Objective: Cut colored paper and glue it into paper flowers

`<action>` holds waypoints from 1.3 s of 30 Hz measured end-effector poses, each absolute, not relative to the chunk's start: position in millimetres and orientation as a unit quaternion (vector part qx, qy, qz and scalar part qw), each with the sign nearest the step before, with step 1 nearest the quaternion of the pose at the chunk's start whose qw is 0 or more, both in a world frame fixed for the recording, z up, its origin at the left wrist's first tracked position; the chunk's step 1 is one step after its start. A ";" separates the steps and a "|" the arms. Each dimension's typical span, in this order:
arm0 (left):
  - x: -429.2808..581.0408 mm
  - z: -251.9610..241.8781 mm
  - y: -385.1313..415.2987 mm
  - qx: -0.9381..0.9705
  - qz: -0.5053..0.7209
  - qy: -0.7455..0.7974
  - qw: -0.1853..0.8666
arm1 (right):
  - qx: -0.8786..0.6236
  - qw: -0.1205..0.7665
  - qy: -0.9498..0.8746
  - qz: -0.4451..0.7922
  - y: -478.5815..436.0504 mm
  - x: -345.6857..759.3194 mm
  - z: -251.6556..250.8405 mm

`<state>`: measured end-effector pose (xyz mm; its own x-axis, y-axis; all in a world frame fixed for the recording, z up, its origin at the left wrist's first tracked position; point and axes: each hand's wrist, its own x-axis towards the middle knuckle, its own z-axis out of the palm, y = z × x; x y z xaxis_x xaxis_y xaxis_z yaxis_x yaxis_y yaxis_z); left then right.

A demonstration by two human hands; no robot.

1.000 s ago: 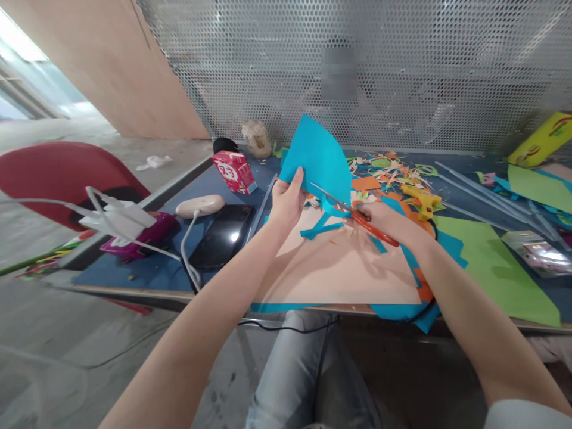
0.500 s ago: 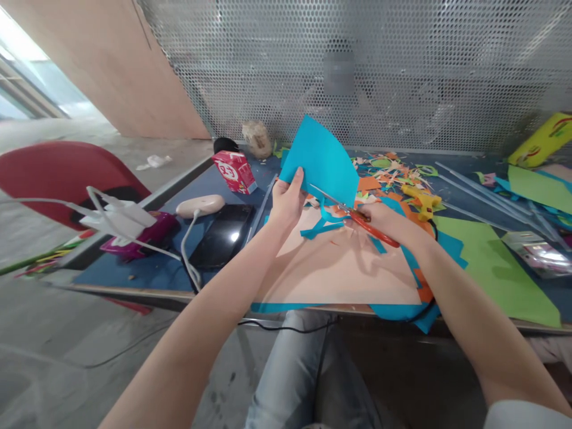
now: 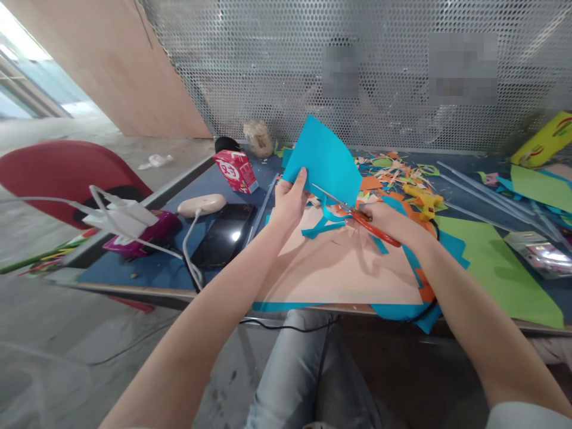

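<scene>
Between thumb and fingers, my left hand [image 3: 290, 196] grips a sheet of blue paper [image 3: 324, 156] by its lower left edge, holding it tilted up above the table. My right hand [image 3: 379, 219] is wrapped round the red handles of a pair of scissors [image 3: 366, 221]. Their blades point left, along the lower edge of the blue sheet. A curled blue strip hangs under the blades, and blue paper strips [image 3: 324, 230] lie just below. Under both hands is a large pale peach sheet [image 3: 339, 274].
Behind the hands lie colourful paper scraps [image 3: 386, 173] and a yellow glue gun [image 3: 424, 201]. Green paper [image 3: 496, 268] is at right. On the left are a black phone [image 3: 224, 235], a pink carton [image 3: 236, 171] and a power strip [image 3: 138, 229] with cables. A perforated metal panel [image 3: 277, 59] stands behind.
Both hands, the blue paper and the scissors keep nearly the same position. The whole view has shifted very slightly.
</scene>
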<state>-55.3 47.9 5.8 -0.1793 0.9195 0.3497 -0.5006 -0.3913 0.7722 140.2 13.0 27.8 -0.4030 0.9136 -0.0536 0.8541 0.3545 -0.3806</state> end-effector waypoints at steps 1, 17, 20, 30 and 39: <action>-54.9 6.1 47.4 0.415 0.721 0.258 0.491 | -0.542 0.085 -0.816 0.182 12.5 140.1 27.9; -51.9 5.4 45.4 0.403 0.715 0.275 0.500 | -0.542 0.094 -0.812 0.194 12.6 139.5 28.5; -52.2 4.9 44.9 0.404 0.707 0.285 0.505 | -0.548 0.092 -0.810 0.189 12.4 139.6 28.5; -52.9 6.4 44.6 0.395 0.718 0.264 0.509 | -0.538 0.105 -0.812 0.198 16.2 141.5 23.0; -62.8 5.7 50.7 0.394 0.743 0.280 0.464 | -0.534 0.131 -0.811 0.200 17.6 142.6 18.2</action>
<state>-62.8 50.7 5.7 -0.2597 0.9093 0.3251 -0.4693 -0.4131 0.7805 142.6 17.6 18.2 -0.3962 0.9182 -0.0008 0.8131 0.3504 -0.4649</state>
